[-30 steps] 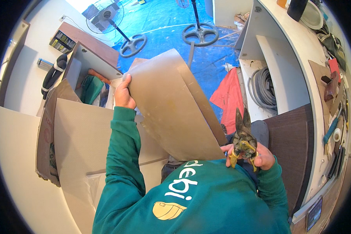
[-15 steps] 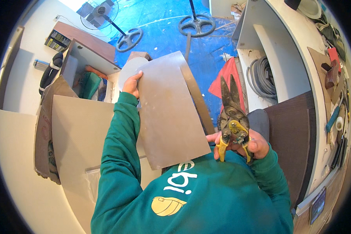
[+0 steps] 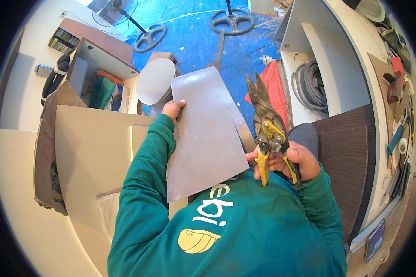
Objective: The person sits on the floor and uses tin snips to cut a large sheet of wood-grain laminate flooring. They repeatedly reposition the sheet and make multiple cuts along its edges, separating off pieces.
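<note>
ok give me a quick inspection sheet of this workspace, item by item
surface: dark wood-grain panel at right, pale boards at left
job's things: grey metal sheet; yellow-handled tin snips, blades pointing up
clutter: hand tools on the right bench; red cloth on blue floor covering
hands: left hand holds the sheet's left edge; right hand grips the snips
cables: coiled grey hose in the white cabinet
surroundings: two round stand bases on the floor

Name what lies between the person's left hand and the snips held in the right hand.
In the head view, the grey sheet spans that stretch: the left hand holds its far left edge, and the yellow-handled snips in the right hand stand just beyond its right edge.
</note>
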Tool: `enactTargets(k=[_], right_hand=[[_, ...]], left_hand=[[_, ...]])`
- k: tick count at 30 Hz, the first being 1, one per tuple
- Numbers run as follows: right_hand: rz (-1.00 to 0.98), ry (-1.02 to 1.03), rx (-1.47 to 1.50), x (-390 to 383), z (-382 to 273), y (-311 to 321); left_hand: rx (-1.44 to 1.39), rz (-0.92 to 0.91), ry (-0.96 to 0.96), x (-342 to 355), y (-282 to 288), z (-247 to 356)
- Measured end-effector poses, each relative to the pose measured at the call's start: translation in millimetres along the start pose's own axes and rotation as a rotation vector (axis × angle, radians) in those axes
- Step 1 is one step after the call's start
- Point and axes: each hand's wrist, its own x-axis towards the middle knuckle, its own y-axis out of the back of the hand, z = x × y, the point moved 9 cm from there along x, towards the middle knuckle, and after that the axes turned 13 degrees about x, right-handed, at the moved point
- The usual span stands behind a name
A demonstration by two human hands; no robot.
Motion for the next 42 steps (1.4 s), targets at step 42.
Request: enactTargets(k=[42], right_hand=[[0.374, -0.178, -0.208, 3, 9, 78]], left_hand=[[0.976, 0.279, -0.858, -110, -93, 54]])
